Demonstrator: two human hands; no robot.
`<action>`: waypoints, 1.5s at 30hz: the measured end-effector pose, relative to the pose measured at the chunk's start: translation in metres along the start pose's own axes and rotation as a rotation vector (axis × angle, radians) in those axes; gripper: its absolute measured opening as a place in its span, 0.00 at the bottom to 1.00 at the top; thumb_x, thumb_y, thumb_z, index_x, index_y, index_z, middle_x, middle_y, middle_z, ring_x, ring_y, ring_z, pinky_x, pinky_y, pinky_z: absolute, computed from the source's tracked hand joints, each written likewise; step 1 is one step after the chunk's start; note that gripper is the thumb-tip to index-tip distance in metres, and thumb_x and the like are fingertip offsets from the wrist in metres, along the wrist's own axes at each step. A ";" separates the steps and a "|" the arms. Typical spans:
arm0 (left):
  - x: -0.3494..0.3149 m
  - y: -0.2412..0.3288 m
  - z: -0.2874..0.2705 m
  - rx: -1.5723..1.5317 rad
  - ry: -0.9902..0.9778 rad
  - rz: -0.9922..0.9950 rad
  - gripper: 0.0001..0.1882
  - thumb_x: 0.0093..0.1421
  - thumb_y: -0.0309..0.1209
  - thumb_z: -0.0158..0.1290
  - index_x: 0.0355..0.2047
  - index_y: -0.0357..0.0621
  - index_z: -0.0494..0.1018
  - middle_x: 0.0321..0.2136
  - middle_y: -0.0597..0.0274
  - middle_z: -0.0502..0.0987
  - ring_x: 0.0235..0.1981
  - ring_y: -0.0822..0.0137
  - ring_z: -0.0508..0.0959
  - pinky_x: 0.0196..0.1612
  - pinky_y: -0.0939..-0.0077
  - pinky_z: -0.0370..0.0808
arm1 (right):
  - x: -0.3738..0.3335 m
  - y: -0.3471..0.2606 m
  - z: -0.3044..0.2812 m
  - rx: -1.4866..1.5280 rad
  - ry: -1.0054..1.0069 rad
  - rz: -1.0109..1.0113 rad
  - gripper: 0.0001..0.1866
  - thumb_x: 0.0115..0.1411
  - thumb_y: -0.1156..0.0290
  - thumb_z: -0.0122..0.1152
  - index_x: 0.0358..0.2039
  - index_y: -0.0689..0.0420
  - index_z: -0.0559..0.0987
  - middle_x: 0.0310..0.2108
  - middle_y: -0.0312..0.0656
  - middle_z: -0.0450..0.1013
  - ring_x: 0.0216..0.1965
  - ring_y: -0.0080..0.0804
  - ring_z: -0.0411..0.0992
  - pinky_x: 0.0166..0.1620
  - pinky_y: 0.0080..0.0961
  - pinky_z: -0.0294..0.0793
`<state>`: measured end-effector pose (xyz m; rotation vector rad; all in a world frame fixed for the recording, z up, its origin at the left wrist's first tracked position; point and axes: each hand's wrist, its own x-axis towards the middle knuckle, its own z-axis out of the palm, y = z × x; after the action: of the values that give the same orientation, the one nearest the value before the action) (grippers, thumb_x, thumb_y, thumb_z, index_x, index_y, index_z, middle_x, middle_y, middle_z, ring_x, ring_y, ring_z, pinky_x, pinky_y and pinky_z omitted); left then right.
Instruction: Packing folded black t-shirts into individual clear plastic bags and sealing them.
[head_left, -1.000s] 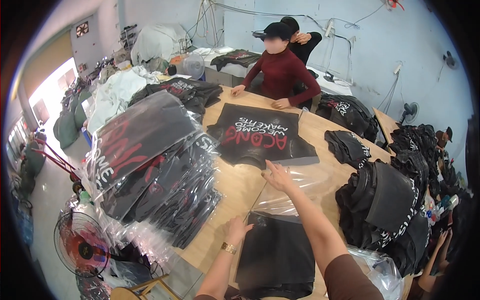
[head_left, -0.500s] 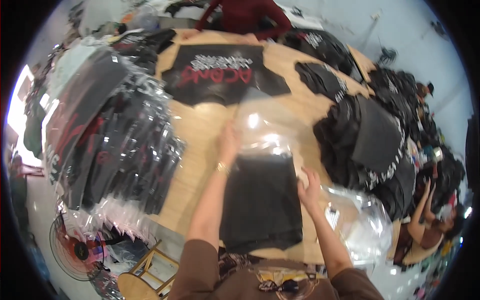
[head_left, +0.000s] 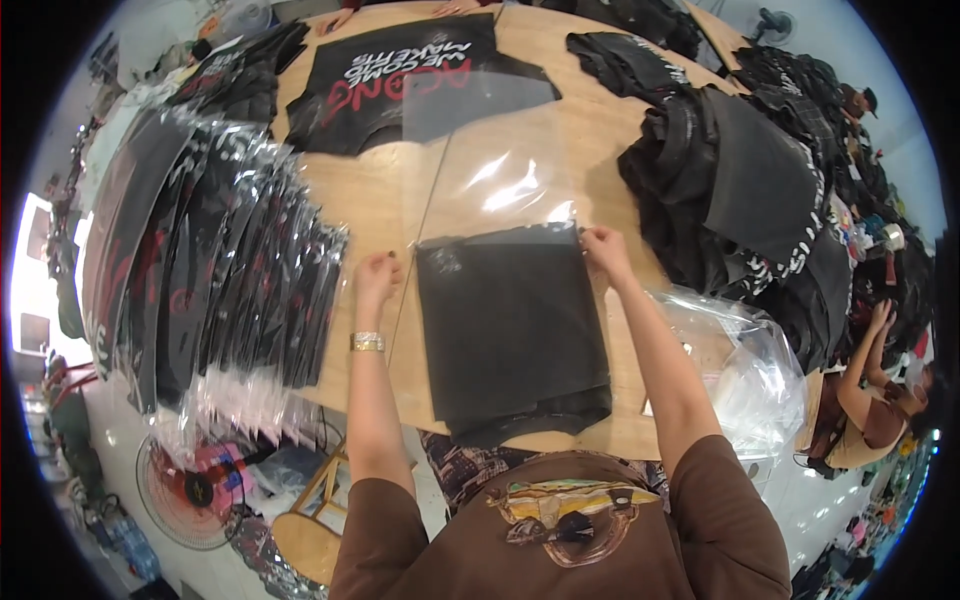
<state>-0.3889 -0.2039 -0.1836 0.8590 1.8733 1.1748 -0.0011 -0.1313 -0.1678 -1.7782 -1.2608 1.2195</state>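
A folded black garment lies on the table in front of me. A clear plastic bag stretches flat beyond it, its far end overlapping a spread black T-shirt with white and red lettering. My right hand pinches the bag's edge at the garment's far right corner. My left hand, its fingers curled closed, is just left of the garment's far left corner. Whether it has a bit of film between its fingers cannot be made out.
Many bagged black garments lean in a row on the left. Piled black garments and loose clear bags lie right. A fan and wooden stool stand lower left. A co-worker's hands rest across the table; another person works right.
My left hand has moved left off the bag and its fingers have curled. My right hand has gone farther up to the garment's far right corner and pinched the bag. My view has shifted.
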 end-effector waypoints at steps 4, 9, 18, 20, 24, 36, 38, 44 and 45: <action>-0.027 0.021 0.001 -0.099 -0.232 -0.122 0.13 0.52 0.30 0.56 0.37 0.38 0.72 0.23 0.66 0.75 0.16 0.80 0.70 0.15 0.88 0.63 | -0.009 -0.008 -0.002 -0.010 -0.101 0.032 0.12 0.52 0.65 0.55 0.23 0.62 0.77 0.13 0.37 0.69 0.10 0.21 0.65 0.12 0.18 0.60; -0.018 0.004 0.016 0.015 -0.099 0.004 0.10 0.51 0.30 0.58 0.31 0.37 0.74 0.17 0.67 0.74 0.12 0.80 0.69 0.13 0.87 0.62 | -0.017 -0.013 0.004 -0.070 -0.126 0.017 0.10 0.54 0.67 0.56 0.24 0.61 0.75 0.13 0.32 0.66 0.09 0.16 0.61 0.11 0.15 0.57; -0.060 0.013 0.023 0.117 -0.129 0.004 0.11 0.51 0.34 0.57 0.27 0.37 0.75 0.16 0.62 0.76 0.12 0.75 0.72 0.16 0.81 0.68 | -0.043 0.016 -0.015 -0.075 -0.023 -0.011 0.09 0.52 0.70 0.56 0.24 0.64 0.77 0.13 0.34 0.69 0.12 0.19 0.64 0.14 0.18 0.58; -0.062 0.008 0.021 0.048 -0.122 0.038 0.10 0.52 0.33 0.55 0.30 0.38 0.75 0.15 0.64 0.75 0.11 0.75 0.72 0.15 0.82 0.67 | -0.045 0.016 -0.018 -0.055 -0.064 -0.003 0.09 0.52 0.70 0.55 0.24 0.64 0.77 0.13 0.34 0.69 0.11 0.19 0.64 0.14 0.19 0.58; -0.056 0.010 0.023 0.057 -0.045 -0.001 0.11 0.51 0.34 0.56 0.30 0.39 0.74 0.15 0.64 0.75 0.14 0.74 0.74 0.18 0.79 0.69 | -0.042 0.009 -0.014 -0.109 -0.093 0.038 0.09 0.52 0.72 0.52 0.23 0.64 0.76 0.14 0.36 0.69 0.11 0.22 0.65 0.14 0.20 0.60; -0.082 0.031 0.031 0.552 0.169 0.225 0.12 0.51 0.37 0.54 0.21 0.41 0.74 0.17 0.57 0.76 0.21 0.64 0.77 0.26 0.70 0.71 | -0.063 0.023 -0.013 -0.626 0.147 -0.136 0.13 0.54 0.65 0.46 0.30 0.61 0.75 0.30 0.54 0.73 0.35 0.52 0.71 0.38 0.41 0.70; -0.080 0.018 0.023 0.387 0.037 0.219 0.10 0.53 0.34 0.53 0.22 0.40 0.73 0.15 0.60 0.75 0.17 0.68 0.75 0.22 0.74 0.69 | -0.070 0.021 -0.016 -0.638 0.114 -0.113 0.13 0.55 0.65 0.46 0.31 0.61 0.74 0.30 0.54 0.73 0.34 0.52 0.71 0.38 0.41 0.70; -0.099 -0.003 0.011 0.404 -0.067 0.246 0.09 0.56 0.30 0.48 0.23 0.38 0.71 0.12 0.64 0.71 0.12 0.76 0.70 0.16 0.79 0.64 | -0.099 0.022 -0.019 -0.755 0.170 -0.211 0.11 0.57 0.68 0.46 0.31 0.61 0.73 0.28 0.56 0.73 0.33 0.54 0.71 0.36 0.43 0.70; -0.103 -0.007 0.008 0.451 -0.100 0.262 0.09 0.57 0.30 0.48 0.23 0.38 0.70 0.12 0.64 0.71 0.11 0.77 0.69 0.15 0.80 0.63 | -0.106 0.024 -0.018 -0.761 0.162 -0.215 0.10 0.57 0.68 0.45 0.30 0.61 0.72 0.27 0.56 0.73 0.32 0.54 0.71 0.35 0.44 0.70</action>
<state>-0.3326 -0.2892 -0.1678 1.4189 2.0187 0.8431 0.0123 -0.2388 -0.1475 -2.1084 -1.9138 0.4724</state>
